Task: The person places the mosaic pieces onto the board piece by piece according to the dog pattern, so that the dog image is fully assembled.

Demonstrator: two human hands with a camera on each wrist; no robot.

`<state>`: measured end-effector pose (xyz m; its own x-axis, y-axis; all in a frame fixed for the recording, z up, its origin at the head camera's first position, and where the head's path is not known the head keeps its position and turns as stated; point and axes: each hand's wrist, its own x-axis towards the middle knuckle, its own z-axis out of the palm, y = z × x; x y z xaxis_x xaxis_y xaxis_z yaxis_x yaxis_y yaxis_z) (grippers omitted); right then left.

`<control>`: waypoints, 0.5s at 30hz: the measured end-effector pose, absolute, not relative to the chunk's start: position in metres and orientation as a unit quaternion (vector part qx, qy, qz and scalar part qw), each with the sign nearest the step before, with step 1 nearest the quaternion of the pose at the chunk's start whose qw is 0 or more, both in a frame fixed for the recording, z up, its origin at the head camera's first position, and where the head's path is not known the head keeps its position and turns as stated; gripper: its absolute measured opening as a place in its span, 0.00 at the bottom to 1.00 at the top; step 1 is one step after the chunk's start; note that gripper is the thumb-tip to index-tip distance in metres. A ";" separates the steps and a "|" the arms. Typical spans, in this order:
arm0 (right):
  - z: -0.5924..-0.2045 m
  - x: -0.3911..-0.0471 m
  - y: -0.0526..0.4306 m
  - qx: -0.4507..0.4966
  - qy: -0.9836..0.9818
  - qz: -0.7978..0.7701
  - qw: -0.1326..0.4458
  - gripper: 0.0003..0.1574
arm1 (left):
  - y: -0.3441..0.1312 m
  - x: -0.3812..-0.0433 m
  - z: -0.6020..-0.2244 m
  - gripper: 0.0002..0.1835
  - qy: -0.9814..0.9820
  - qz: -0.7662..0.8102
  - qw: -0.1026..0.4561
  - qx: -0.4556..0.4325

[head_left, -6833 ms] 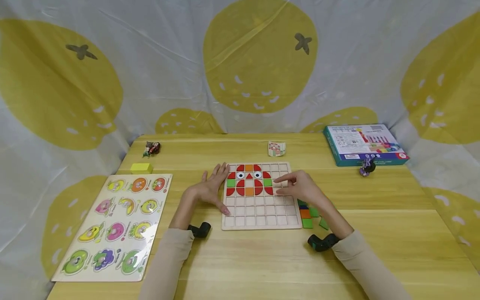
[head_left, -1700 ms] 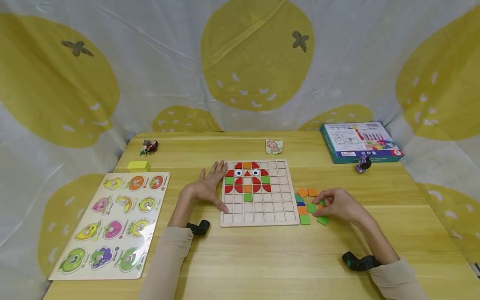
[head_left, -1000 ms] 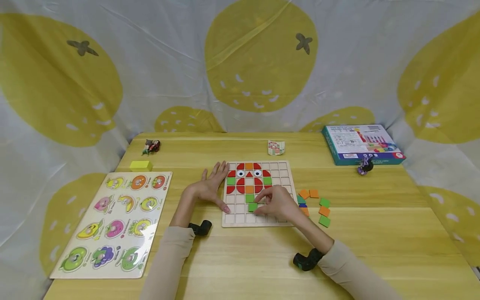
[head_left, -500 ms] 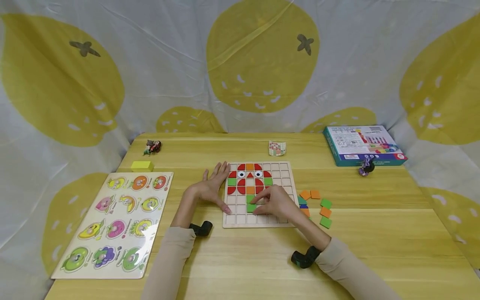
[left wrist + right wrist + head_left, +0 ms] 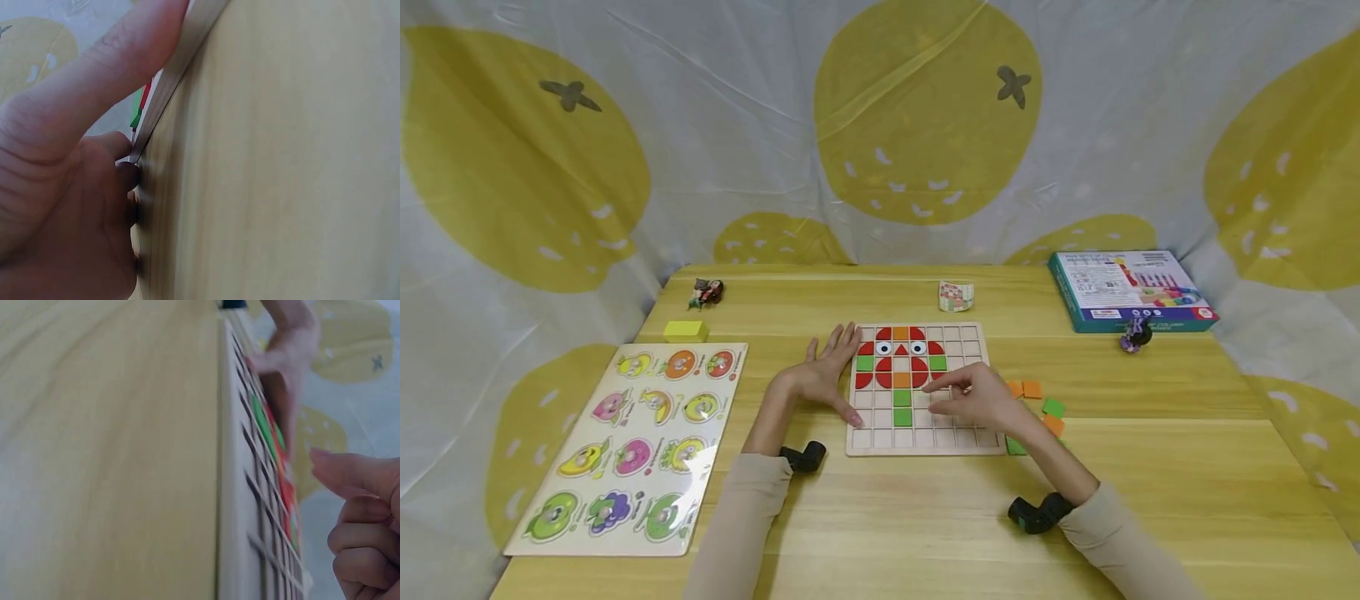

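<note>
A wooden grid board [image 5: 880,438] holds red, orange, green and eye-marked tiles in an owl-like face. Below the face, two green square tiles [image 5: 902,417] sit in one column of cells. My left hand [image 5: 816,379] rests at the board's left edge with fingers spread, thumb over the near left part; the left wrist view shows that thumb against the board's rim [image 5: 178,62]. Over the right half of the board hovers my right hand [image 5: 981,397], thumb and forefinger apart and nothing between them. Its other fingers [image 5: 362,540] are bent in the right wrist view.
Loose orange tiles [image 5: 1032,389] and green tiles [image 5: 1053,407] lie right of the board, partly behind the right forearm. A fruit puzzle board [image 5: 700,492], yellow block [image 5: 686,332], figurines [image 5: 1136,334], a small patterned card [image 5: 956,297] and a box [image 5: 1135,292] stand around.
My right hand has brought a green tile from the loose ones, set it below the first green tile, let go and drawn back to the right. My left hand has stayed in place.
</note>
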<state>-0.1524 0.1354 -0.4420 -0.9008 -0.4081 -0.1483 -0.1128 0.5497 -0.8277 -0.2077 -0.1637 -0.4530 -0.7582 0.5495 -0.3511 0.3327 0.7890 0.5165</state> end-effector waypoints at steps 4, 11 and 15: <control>-0.435 -0.148 0.184 -0.118 0.881 -0.432 0.153 0.15 | -0.164 -0.208 -0.452 0.81 0.911 0.219 0.253 0.242; -0.443 -0.135 0.247 -0.082 0.882 -0.420 0.198 0.17 | -0.164 -0.208 -0.451 0.82 0.914 0.217 0.251 0.232; -0.447 -0.128 0.256 -0.089 0.876 -0.421 0.216 0.18 | -0.163 -0.209 -0.452 0.81 0.911 0.224 0.252 0.236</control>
<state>-0.1285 0.2561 -0.4467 -0.8908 -0.3380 -0.3036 0.0258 0.6296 -0.7765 -0.2085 -0.1628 -0.4520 -0.7611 0.5435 -0.3540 0.3179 0.7883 0.5267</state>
